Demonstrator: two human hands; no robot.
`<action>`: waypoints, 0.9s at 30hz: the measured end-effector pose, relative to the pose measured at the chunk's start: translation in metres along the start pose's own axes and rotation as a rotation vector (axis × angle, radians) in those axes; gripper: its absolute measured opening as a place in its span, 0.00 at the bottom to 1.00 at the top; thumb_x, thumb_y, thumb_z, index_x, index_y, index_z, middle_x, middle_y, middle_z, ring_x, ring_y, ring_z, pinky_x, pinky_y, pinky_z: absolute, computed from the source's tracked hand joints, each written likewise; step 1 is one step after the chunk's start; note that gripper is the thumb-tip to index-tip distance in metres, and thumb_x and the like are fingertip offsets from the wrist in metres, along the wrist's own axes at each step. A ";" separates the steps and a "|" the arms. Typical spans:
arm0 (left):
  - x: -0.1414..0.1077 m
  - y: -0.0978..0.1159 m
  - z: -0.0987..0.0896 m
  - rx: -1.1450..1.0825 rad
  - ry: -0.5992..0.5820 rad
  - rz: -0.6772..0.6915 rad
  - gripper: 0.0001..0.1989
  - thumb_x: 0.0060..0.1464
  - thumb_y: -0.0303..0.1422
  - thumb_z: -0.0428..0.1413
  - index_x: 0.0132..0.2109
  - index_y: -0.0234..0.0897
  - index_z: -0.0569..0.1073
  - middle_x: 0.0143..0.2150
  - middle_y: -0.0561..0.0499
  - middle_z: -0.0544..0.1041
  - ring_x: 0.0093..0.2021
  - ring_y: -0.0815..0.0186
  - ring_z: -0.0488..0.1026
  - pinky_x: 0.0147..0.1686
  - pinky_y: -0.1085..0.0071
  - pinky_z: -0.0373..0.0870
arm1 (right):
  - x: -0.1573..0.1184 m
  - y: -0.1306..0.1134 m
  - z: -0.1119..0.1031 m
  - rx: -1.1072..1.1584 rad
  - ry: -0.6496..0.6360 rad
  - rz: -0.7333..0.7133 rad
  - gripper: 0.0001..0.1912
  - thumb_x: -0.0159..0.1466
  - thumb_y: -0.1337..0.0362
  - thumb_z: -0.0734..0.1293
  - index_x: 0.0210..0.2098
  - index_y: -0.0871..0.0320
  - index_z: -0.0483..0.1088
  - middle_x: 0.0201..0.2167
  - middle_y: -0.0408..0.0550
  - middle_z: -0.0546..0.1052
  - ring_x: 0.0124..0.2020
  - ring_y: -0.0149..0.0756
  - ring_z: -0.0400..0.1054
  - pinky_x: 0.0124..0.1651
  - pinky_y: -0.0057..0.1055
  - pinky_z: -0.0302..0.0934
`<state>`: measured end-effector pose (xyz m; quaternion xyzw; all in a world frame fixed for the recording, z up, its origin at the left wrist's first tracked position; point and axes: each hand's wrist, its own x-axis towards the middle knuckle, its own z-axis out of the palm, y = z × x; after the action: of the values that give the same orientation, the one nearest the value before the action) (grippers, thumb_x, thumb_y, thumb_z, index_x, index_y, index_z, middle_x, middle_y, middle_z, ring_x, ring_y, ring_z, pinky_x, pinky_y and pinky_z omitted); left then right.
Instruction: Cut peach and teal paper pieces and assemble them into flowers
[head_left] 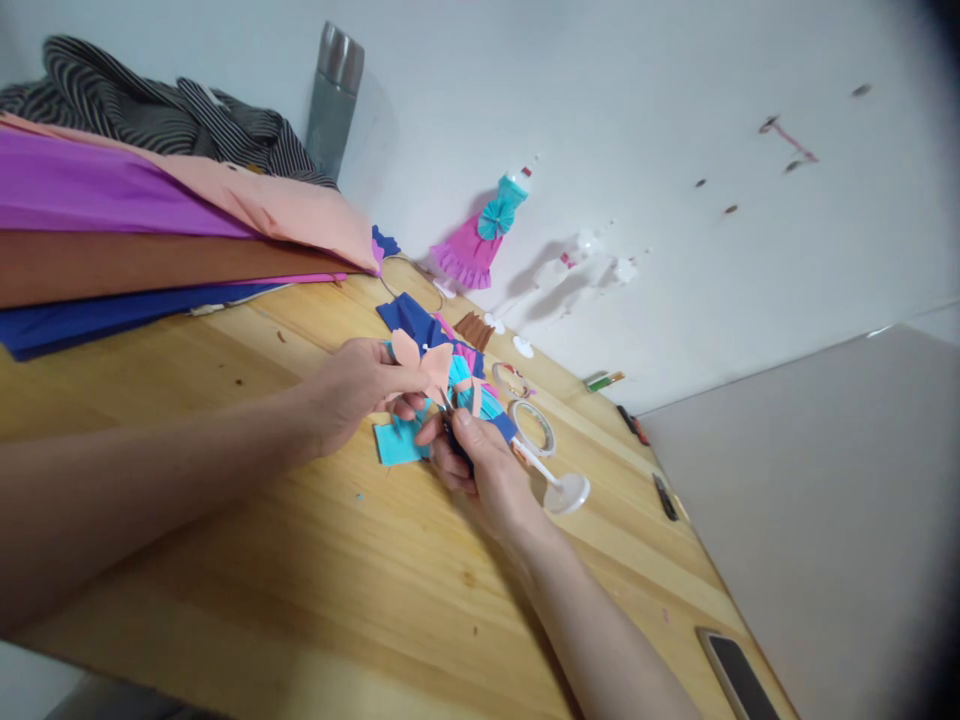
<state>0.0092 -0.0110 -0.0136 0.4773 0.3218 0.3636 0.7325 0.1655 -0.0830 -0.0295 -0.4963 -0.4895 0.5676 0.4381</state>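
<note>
My left hand (367, 385) pinches a peach crepe paper piece (424, 362) cut into rounded petal shapes. In my right hand (480, 460) is a pair of scissors (455, 432) with dark handles, the fingers closed around them. The blades meet the lower right edge of the peach paper. Behind and below my hands lie a turquoise paper piece (397, 442), pleated turquoise paper (484, 398) and dark blue paper (409, 320). A white stand with a round base (566, 494) lies tipped just right of the scissors.
Large folded crepe sheets (112, 195) and a striped cloth (172, 125) fill the left back, beside a grey flask (334, 105). A doll form in a pink paper skirt (469, 245) stands by the wall. Tape rolls (551, 440), a box cutter (664, 497) and a phone (739, 675) lie rightward.
</note>
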 end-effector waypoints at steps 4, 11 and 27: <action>0.001 0.001 0.001 -0.013 0.028 -0.034 0.07 0.47 0.22 0.56 0.23 0.31 0.69 0.22 0.52 0.71 0.24 0.73 0.67 0.27 0.75 0.63 | 0.000 -0.002 0.002 0.005 0.007 0.012 0.23 0.62 0.47 0.62 0.30 0.63 0.70 0.13 0.32 0.50 0.15 0.22 0.37 0.18 0.26 0.32; 0.001 0.001 0.000 -0.004 0.015 0.000 0.08 0.48 0.22 0.55 0.23 0.31 0.69 0.22 0.52 0.71 0.24 0.73 0.67 0.28 0.74 0.64 | -0.001 -0.003 0.002 0.007 0.012 0.029 0.23 0.62 0.46 0.62 0.30 0.62 0.70 0.13 0.32 0.49 0.15 0.22 0.37 0.18 0.26 0.31; 0.002 -0.001 0.000 0.003 0.011 0.000 0.06 0.48 0.23 0.56 0.24 0.30 0.70 0.23 0.51 0.71 0.25 0.73 0.67 0.28 0.74 0.64 | -0.001 -0.005 0.003 0.060 0.007 0.068 0.22 0.60 0.46 0.64 0.27 0.62 0.67 0.12 0.31 0.49 0.15 0.22 0.36 0.19 0.26 0.30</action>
<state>0.0099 -0.0097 -0.0147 0.4763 0.3262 0.3655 0.7301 0.1623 -0.0838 -0.0241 -0.5012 -0.4536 0.5948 0.4350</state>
